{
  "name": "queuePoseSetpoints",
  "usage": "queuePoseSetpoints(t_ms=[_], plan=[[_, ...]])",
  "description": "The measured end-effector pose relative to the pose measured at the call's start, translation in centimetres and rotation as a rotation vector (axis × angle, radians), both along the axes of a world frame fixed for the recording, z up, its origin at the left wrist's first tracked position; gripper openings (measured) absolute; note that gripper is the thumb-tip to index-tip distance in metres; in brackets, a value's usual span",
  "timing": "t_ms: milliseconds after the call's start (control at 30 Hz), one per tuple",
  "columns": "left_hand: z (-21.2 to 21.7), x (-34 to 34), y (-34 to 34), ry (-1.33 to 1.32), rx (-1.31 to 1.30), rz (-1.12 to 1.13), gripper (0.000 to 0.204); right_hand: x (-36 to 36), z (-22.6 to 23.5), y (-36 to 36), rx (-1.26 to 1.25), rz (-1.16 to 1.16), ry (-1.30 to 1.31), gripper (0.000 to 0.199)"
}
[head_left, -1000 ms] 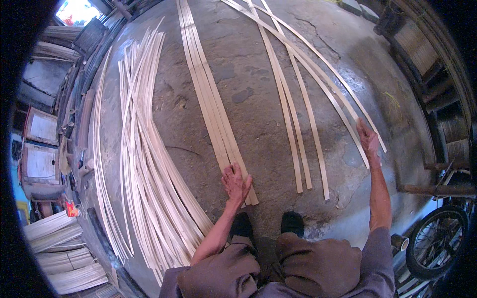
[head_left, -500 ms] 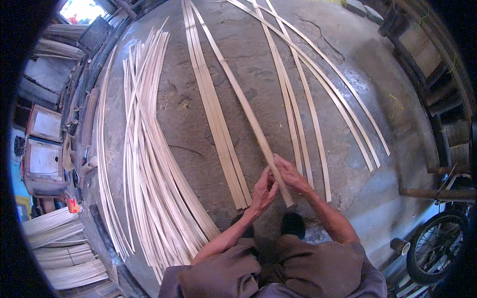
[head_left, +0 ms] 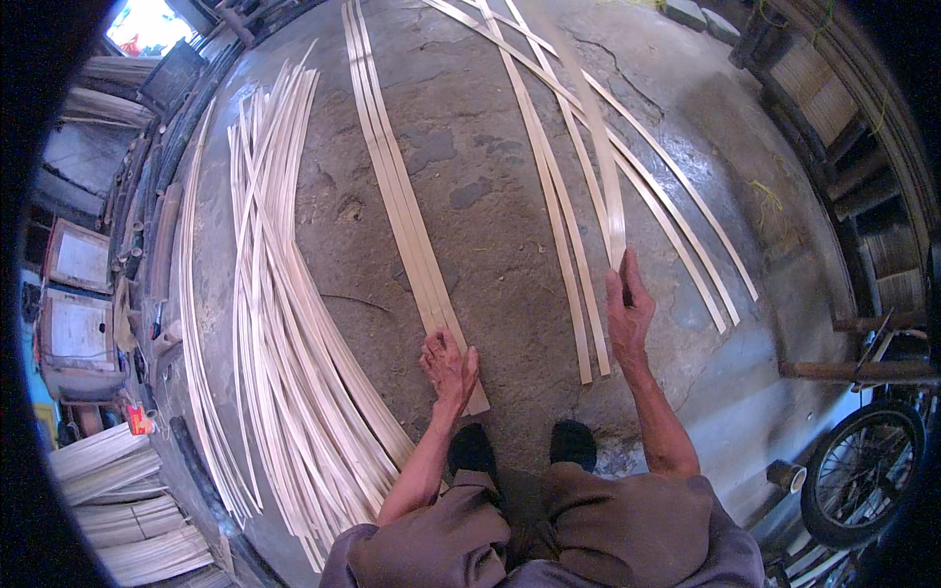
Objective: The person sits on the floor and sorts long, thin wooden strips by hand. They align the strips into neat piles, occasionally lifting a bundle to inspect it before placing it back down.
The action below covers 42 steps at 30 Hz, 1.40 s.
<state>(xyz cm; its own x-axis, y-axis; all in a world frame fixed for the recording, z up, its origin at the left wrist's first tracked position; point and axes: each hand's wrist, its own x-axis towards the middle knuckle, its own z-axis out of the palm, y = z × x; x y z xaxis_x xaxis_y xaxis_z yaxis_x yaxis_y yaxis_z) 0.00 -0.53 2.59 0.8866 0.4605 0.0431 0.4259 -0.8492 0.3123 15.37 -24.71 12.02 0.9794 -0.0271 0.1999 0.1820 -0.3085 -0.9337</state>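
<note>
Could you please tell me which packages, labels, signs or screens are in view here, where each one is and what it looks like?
Two framed boards: far left edge, one above the other, rectangular, pale faces in dark reddish frames; whether they carry writing cannot be told.
Small red and yellow packet-like thing: left, below the boards; too small to identify.
No screens in view.

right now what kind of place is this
Most likely a small bamboo-weaving workshop or work yard. Long pale split strips lie spread over a rough concrete floor, more bundles are stacked at the edge, and the right hand lifts one strip. A bicycle wheel stands nearby.
</note>
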Motion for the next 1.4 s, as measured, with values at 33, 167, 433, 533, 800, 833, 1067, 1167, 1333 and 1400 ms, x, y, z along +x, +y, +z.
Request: queuePoseSetpoints(t_ms=[33,167,433,533,800,833,1067,1167,1333,1400], plan=[[0.3,0.0,-0.1,0.015,-0.004,-0.003,0.069,-0.1,-0.1,-0.2,-0.026,0.006,0.032,0.049],[-0.1,0.2,0.1,0.020,0.002,0.016,0.065,0.1,-3.0,-1.3,-0.225,0.063,0.183,0.048],[-0.7,0.2,0.5,0.023,-0.060,0.014,0.060,0.7,-4.1,-2.7,-0.241,-0.083,0.209,0.048],[-0.7,0.2,0.5,-0.023,0.015,-0.058,0.059,0.7,-3.8,-3.3,-0.164,-0.131,0.103,0.048],[0.2,1.3,-0.3,0.018,0.145,-0.199,0.059,0.2,-8.5,-7.4,-0.370,-0.059,0.192,0.047],[-0.2,1.3,-0.3,0.014,0.154,-0.196,0.058,0.2,-8.7,-7.5,-0.495,-0.061,0.129,0.047],[-0.3,1.8,-0.3,0.016,-0.130,-0.121,0.059,-2.3,-8.2,-1.2,-0.459,0.102,0.070,0.041],[-0.2,2.3,-0.7,-0.195,-0.317,0.011,0.053,-6.2,-11.1,4.6,-0.260,0.411,0.130,0.038],[-1.3,2.5,1.2,-0.154,-0.631,0.256,0.052,-10.8,-11.1,12.4,-0.217,0.621,0.440,0.033],[-2.0,1.8,2.3,-0.210,-0.709,0.267,0.050,-11.0,-10.6,13.5,-0.197,0.599,0.415,0.033]])
